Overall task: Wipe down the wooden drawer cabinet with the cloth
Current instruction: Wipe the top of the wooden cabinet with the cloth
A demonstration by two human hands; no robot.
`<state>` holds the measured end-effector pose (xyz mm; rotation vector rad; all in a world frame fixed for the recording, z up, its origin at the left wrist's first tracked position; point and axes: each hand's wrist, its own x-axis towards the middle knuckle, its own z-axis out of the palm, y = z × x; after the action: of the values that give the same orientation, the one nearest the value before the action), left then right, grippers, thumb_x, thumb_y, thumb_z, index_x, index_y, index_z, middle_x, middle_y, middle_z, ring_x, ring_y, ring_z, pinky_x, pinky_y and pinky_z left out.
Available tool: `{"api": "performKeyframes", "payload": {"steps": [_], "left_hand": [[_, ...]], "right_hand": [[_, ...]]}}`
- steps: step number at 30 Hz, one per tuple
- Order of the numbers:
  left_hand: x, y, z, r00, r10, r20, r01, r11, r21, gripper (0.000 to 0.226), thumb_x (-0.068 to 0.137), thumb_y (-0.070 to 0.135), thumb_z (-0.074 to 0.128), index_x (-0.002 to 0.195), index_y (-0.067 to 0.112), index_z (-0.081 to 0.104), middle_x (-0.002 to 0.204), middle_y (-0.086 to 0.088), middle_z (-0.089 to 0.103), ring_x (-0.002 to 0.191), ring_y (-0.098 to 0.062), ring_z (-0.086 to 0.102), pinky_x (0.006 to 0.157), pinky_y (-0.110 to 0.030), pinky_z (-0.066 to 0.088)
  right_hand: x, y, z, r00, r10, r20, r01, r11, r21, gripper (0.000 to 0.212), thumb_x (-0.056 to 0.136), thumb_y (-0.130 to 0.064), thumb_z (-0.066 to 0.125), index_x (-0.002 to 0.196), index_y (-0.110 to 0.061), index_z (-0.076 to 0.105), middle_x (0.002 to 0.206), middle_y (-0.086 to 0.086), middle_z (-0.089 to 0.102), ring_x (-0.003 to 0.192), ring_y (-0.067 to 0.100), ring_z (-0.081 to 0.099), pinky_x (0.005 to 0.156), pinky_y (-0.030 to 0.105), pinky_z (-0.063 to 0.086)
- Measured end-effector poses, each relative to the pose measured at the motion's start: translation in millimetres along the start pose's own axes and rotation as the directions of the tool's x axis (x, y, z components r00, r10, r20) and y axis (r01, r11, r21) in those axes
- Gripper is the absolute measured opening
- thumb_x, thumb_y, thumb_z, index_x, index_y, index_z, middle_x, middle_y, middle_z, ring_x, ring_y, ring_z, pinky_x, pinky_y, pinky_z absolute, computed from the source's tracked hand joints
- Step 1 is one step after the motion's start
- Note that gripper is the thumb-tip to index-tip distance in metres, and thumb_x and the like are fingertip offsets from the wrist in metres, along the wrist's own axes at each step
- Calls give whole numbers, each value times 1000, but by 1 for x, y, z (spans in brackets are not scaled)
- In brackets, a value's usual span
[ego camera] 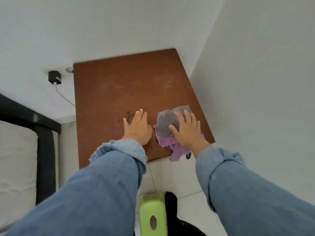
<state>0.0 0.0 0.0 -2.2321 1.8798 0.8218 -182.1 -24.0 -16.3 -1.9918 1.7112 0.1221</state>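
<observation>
The brown wooden cabinet top fills the middle of the view, set in a white wall corner, with pale specks and a dark smudge near my left hand. My left hand lies flat on the wood, fingers spread, holding nothing. A grey and purple cloth sits at the near right corner, its purple part hanging over the front edge. My right hand presses flat on top of the cloth with fingers spread.
White walls close in behind and to the right. A black charger with a white cable is plugged into the wall at left. A dark bed frame and mattress stand at left. A green stool stands on the tiled floor below.
</observation>
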Motion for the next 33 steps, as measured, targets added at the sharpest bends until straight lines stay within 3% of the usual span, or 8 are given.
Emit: {"api": "performKeyframes", "payload": {"steps": [4, 9, 13, 20, 23, 25, 29, 33], "left_hand": [[10, -8, 16, 991, -16, 130, -2, 991, 136, 67, 99, 41, 29, 154, 15, 2, 161, 2, -10, 148, -14, -1, 118, -54, -2], [19, -10, 19, 978, -21, 209, -24, 977, 213, 80, 92, 54, 32, 153, 16, -4, 160, 1, -18, 148, -16, -8, 117, -54, -3], [17, -7, 22, 976, -25, 215, -28, 970, 240, 90, 90, 59, 35, 152, 13, -10, 158, -3, -22, 147, -18, -14, 117, -53, -5], [13, -18, 44, 995, 48, 86, -67, 970, 234, 88, 93, 57, 31, 150, 10, -17, 156, -5, -28, 145, -20, -22, 118, -52, -6], [9, -21, 48, 996, 70, 55, -81, 968, 238, 87, 93, 59, 28, 150, 11, -17, 156, -4, -28, 145, -18, -22, 115, -57, -11], [5, -25, 49, 995, 99, -33, -89, 972, 217, 82, 92, 56, 30, 152, 14, -7, 160, -1, -17, 147, -16, -13, 114, -58, -13], [12, -15, 39, 973, 42, -228, -8, 989, 149, 63, 96, 39, 32, 151, 16, 15, 161, 0, 8, 148, -15, 5, 117, -52, -6], [62, 16, 15, 952, -11, -305, 23, 999, 37, 65, 97, 37, 32, 152, 14, 7, 162, -2, 2, 148, -17, -1, 119, -50, -2]], "right_hand": [[8, 6, 38, 997, 70, -17, -71, 991, -111, 68, 91, -57, 36, 148, -30, 8, 158, 10, -7, 144, 36, -8, 113, 57, 0], [14, 10, 63, 965, 41, -257, -83, 984, -156, 62, 87, -54, 22, 144, -29, 29, 155, 17, 17, 142, 40, 16, 111, 60, 14], [16, 8, 69, 959, 60, -278, -114, 977, -182, 59, 90, -52, 17, 146, -35, 23, 156, 15, 15, 143, 37, 15, 112, 58, 13], [18, 6, 73, 948, 98, -304, -152, 975, -160, 57, 90, -51, 10, 146, -40, 16, 157, 7, 17, 139, 36, 20, 108, 56, 20], [22, 3, 71, 909, 84, -407, -131, 987, -88, 55, 91, -38, 32, 145, -34, 23, 151, 7, 30, 130, 38, 32, 100, 55, 32], [27, 2, 62, 890, 112, -441, -106, 994, 39, 68, 83, -19, 52, 145, -25, 26, 147, 8, 34, 122, 36, 36, 94, 50, 39], [52, 3, 35, 876, 169, -451, -9, 942, 335, 71, 74, -4, 61, 140, -16, 37, 136, 10, 43, 120, 29, 41, 100, 39, 36], [107, 0, -11, 819, -10, -573, 224, 926, 305, 57, 70, -3, 61, 126, -15, 54, 123, 10, 52, 113, 27, 49, 96, 36, 43]]}}
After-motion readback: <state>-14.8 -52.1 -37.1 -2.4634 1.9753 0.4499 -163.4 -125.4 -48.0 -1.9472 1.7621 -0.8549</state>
